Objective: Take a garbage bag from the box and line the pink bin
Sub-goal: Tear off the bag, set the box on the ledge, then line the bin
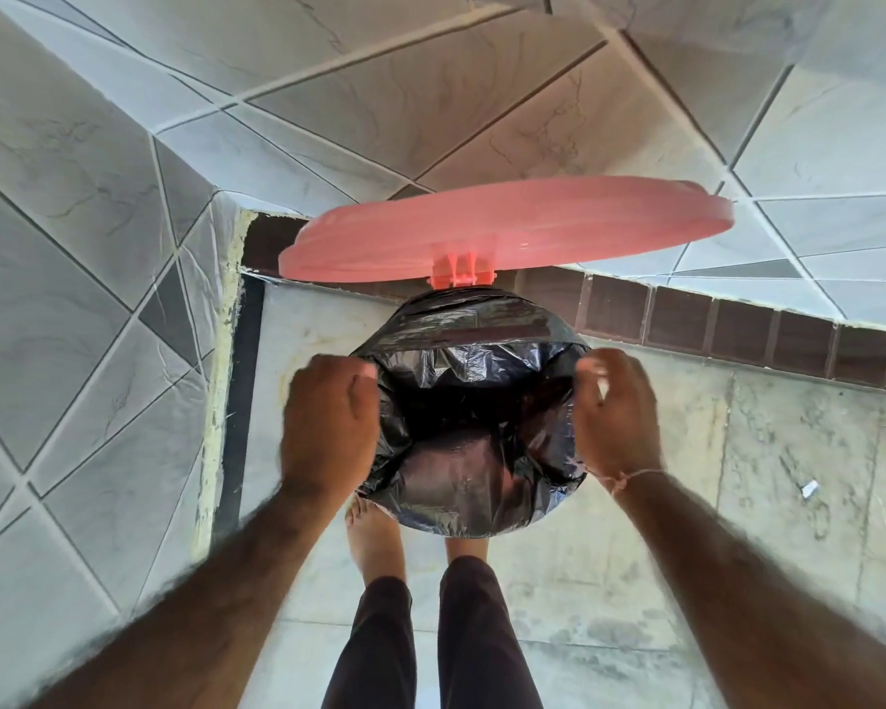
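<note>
A black garbage bag [471, 452] is stretched over the mouth of the pink bin, folded down over the rim all round and hiding the bin's body. The bin's pink lid [507, 227] stands raised on its hinge [459, 271] at the far side. My left hand [328, 427] grips the bag's folded edge at the left of the rim. My right hand [617, 411] pinches the bag's edge at the right of the rim. The box of bags is not in view.
The bin stands on a pale marble floor in a corner. A grey tiled wall [98, 248] rises on the left and another behind. A brown tile skirting [737, 324] runs along the back. My bare feet [374, 539] touch the bin's near side.
</note>
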